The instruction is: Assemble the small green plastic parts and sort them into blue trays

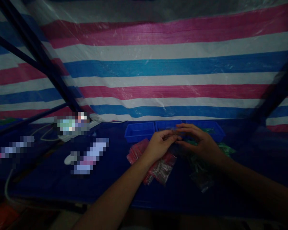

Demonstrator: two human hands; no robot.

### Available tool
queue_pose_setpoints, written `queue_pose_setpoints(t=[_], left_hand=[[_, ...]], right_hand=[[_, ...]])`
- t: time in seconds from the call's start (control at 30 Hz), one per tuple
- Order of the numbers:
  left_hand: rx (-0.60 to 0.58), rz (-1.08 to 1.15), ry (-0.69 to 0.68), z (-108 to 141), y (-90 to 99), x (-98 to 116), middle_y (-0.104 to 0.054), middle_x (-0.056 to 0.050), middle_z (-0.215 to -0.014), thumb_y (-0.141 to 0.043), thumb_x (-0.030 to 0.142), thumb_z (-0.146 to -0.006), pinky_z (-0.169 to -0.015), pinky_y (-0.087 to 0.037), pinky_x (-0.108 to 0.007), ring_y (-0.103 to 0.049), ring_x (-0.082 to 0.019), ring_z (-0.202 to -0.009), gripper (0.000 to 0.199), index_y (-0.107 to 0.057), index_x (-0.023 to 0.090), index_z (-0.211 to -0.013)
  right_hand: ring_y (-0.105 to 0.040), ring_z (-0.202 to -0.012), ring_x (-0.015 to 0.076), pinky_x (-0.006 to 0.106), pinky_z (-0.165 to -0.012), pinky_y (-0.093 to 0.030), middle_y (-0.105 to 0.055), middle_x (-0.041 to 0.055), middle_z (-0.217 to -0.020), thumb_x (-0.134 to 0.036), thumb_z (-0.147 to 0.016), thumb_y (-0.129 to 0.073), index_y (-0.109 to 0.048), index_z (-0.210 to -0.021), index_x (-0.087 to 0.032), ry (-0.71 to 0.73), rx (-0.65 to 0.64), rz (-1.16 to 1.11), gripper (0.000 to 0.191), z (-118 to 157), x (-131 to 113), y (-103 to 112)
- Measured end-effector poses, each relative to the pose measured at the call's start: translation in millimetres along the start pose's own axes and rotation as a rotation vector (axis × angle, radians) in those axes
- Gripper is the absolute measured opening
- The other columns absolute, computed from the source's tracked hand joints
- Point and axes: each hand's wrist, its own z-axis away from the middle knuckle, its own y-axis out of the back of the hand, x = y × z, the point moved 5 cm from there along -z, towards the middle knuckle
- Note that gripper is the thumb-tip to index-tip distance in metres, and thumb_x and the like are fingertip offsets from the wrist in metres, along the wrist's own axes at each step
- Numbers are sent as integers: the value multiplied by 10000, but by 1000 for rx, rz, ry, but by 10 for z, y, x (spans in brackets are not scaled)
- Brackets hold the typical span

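Clock positions are read about the point where my two hands meet, with twelve at the top of the view. My left hand [161,144] comes in from seven o'clock, its thumb and fingers drawn together at the tips; my right hand [199,140] comes in from four, its fingers curved and its thumb set apart from them, the tips close against those of the left. A small, seemingly clear item lies at the fingertips, but it is too dim and blurred for me to tell whether either hand grips it. The red-tinted plastic bags [163,167] lie fanned on the blue tabletop [172,201] from eight to six o'clock, partly under my left forearm; greyish contents show in the nearest. The green plastic bags [227,149] lie from three to five, partly hidden by my right hand. Three blue plastic trays stand in a row beyond: the left tray [139,131] at nine, the middle tray [166,124] at eleven, and the right tray [219,130], with green pieces inside, near three. A striped tarpaulin [163,67] spans ten to two behind them.
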Motion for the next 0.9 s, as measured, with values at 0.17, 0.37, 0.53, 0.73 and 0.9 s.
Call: queue_pose_setpoints(t=[0.17,0.37,0.53,0.73,0.9], left_hand=[[59,-4,-21,-33,29,-36,-761,-91,-1003,-693,294,-916,-853,-529,-299,-697,-186,-896,240,-737,131,-1086],[279,54,-62,-14,93,17,-622,-136,-1311,-729,315,-904,-671,-535,-252,-686,-131,-802,595,-481,202,-1433],[382,28,-188,53,162,166,-647,-86,-1189,-637,414,-980,-552,-463,-208,-634,-99,-708,454,-527,229,-1379],[439,23,-193,78,204,254,-666,-69,-1080,-587,427,-1010,-494,-407,-201,-580,-79,-627,359,-580,199,-1287],[402,33,-178,60,176,267,-658,-57,-1035,-577,435,-1009,-508,-411,-205,-583,-76,-615,347,-601,180,-1243]], right_hand=[[-701,-1146,276,478,-1008,-586,-667,56,-1373,-340,-927,-730,-644,-1369,-339,-64,22,-37,450,-8,-22,35],[-407,-1500,333,609,-1229,-333,-504,74,-1592,-246,-934,-690,-472,-1548,-308,161,65,330,654,-65,-106,122],[-363,-1523,350,653,-1202,-338,-583,65,-1519,-251,-922,-706,-691,-1304,-298,224,-129,356,386,-47,-83,-12],[-566,-1307,315,522,-1094,-487,-736,91,-1225,-390,-885,-785,-702,-1239,-266,248,-389,207,383,59,-296,-261],[-627,-1157,284,438,-971,-550,-730,106,-1140,-360,-878,-801,-716,-1159,-235,149,-408,202,319,93,-284,-398]])
